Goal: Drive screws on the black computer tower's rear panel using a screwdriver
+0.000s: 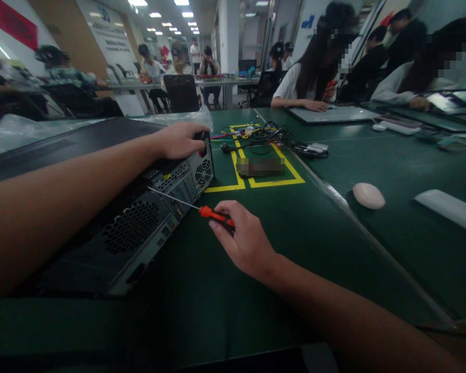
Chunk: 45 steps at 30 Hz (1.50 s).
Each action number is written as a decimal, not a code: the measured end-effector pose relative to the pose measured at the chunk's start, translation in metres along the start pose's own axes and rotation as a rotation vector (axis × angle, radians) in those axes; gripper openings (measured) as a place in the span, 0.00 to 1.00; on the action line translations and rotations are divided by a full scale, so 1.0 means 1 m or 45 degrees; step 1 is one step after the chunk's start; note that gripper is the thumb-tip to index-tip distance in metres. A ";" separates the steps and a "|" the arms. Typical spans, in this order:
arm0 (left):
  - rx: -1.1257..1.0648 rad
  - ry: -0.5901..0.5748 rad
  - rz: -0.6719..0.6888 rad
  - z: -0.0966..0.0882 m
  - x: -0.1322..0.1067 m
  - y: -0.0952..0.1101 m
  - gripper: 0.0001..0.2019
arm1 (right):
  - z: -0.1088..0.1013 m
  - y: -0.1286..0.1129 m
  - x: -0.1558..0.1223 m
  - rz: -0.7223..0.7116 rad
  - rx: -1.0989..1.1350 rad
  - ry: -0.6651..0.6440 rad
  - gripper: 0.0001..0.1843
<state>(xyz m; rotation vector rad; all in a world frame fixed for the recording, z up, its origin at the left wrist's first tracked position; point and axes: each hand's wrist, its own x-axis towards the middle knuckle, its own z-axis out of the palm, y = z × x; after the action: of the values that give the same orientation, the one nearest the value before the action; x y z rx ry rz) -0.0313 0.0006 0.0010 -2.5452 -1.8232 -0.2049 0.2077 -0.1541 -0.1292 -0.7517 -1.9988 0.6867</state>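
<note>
A black desktop computer case point(130, 225) lies on the table at the left, its metal back panel with vents and ports facing me. Over its far upper corner lies my left hand point(180, 141), fingers bent round the edge by the power supply fan. An orange and black screwdriver point(217, 216) is held in my right hand point(246, 238), thumb and fingers closed round the handle. The thin shaft points left, and its tip meets the case's rear edge below my left forearm. Whether the tip sits in a screw is too small to tell.
Yellow tape point(274, 182) marks the green table point(318, 233); a blurred-out dark object point(262, 167) lies there. Behind it are bundled cables point(274, 132). A pale mouse point(368, 196) and a white bar point(452, 207) lie right. Clear plastic wrap point(11, 135) is left. People work beyond.
</note>
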 end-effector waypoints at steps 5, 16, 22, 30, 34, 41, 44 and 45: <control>0.007 0.001 0.001 0.000 0.000 0.000 0.40 | 0.000 0.000 0.000 0.015 -0.013 -0.015 0.06; -0.031 0.008 -0.006 0.001 0.000 -0.001 0.41 | 0.000 -0.001 -0.001 0.003 -0.031 0.004 0.06; -0.013 0.030 0.015 0.002 0.002 -0.004 0.39 | -0.001 -0.002 -0.001 -0.015 -0.039 0.019 0.06; -0.021 0.021 0.006 0.002 0.001 -0.003 0.39 | -0.002 -0.003 0.000 0.002 -0.054 0.012 0.07; -0.047 -0.004 -0.004 0.002 0.002 -0.003 0.42 | -0.002 -0.004 0.001 0.017 -0.060 0.000 0.07; -0.039 -0.003 0.003 0.000 0.001 -0.001 0.42 | -0.002 -0.005 0.001 0.002 -0.042 0.011 0.08; -0.038 0.005 0.007 0.001 0.001 -0.002 0.41 | -0.002 -0.006 0.000 0.012 -0.010 -0.013 0.08; -0.037 0.012 0.007 0.001 0.001 -0.002 0.41 | -0.002 -0.007 0.000 0.020 0.009 -0.016 0.08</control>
<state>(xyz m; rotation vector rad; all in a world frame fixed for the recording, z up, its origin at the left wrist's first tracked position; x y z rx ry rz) -0.0328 0.0020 0.0001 -2.5640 -1.8232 -0.2445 0.2078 -0.1585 -0.1230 -0.7618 -2.0025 0.7088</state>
